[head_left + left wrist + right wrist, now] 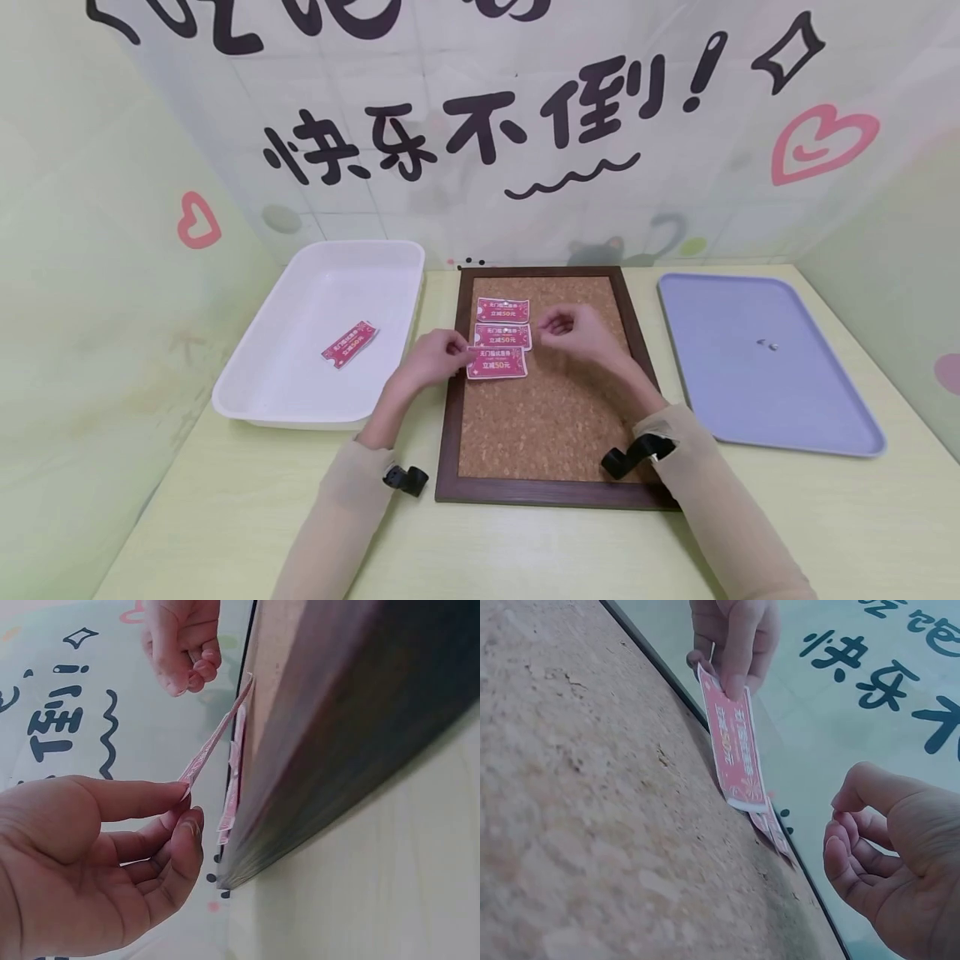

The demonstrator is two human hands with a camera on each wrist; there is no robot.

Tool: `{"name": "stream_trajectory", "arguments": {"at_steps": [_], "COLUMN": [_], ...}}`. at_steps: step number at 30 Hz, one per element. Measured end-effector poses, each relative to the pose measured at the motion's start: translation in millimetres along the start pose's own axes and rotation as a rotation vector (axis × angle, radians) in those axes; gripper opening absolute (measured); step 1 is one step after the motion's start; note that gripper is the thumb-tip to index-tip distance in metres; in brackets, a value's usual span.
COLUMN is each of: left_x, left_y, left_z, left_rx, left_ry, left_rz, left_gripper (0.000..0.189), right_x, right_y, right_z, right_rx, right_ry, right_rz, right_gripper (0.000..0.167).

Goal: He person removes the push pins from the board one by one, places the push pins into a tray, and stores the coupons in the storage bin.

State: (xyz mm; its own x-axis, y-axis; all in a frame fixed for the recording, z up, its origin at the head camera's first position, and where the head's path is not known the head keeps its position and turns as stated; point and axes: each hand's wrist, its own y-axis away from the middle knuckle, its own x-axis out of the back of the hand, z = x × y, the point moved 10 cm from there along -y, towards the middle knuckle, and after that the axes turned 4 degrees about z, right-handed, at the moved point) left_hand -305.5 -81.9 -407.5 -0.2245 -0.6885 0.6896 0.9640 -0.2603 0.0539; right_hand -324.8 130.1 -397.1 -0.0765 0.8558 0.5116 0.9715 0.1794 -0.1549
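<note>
A red paper coupon (498,364) is pinched by its left end between thumb and finger of my left hand (438,358). In the left wrist view this coupon (214,742) slants, its far end close to the board. Two similar coupons, an upper (502,311) and a lower (501,337), lie on the corkboard (525,433), each with a small shiny spot at its top edge. My right hand (577,329) hovers over the cork to their right, fingers curled. Its thumb meets the index finger (844,859); nothing shows between them.
At left stands a white tub (247,392) with another red coupon (350,344) inside. A lavender tray (772,400) lies at right, holding a few tiny metal pieces (772,347). The board's dark frame (555,493) forms a raised edge. A printed wall sheet rises behind.
</note>
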Motion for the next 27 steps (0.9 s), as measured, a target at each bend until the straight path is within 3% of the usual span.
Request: {"name": "stream_trajectory", "arguments": {"at_steps": [7,18,27], "left_x": [17.5,52.9,83.6], "left_y": [9.3,24.3,33.1], "left_z": [2.6,-4.0,-21.0], "left_rx": [-0.039,-0.018,0.0], "left_ry": [0.053,0.13,0.127], "left_rz": [0.027,0.102,0.161], "left_gripper": [0.017,0.022,0.024], "right_x": [23.1,59.1,94.8], "right_y": [6.2,18.0,34.1], "right_z": [0.6,7.1,21.9], "right_rx": [0.041,0.067,0.081], "right_ry": [0.011,0.027,0.003], "right_rz": [0.062,0.13,0.148], "right_gripper": [0.013,0.018,0.021]}}
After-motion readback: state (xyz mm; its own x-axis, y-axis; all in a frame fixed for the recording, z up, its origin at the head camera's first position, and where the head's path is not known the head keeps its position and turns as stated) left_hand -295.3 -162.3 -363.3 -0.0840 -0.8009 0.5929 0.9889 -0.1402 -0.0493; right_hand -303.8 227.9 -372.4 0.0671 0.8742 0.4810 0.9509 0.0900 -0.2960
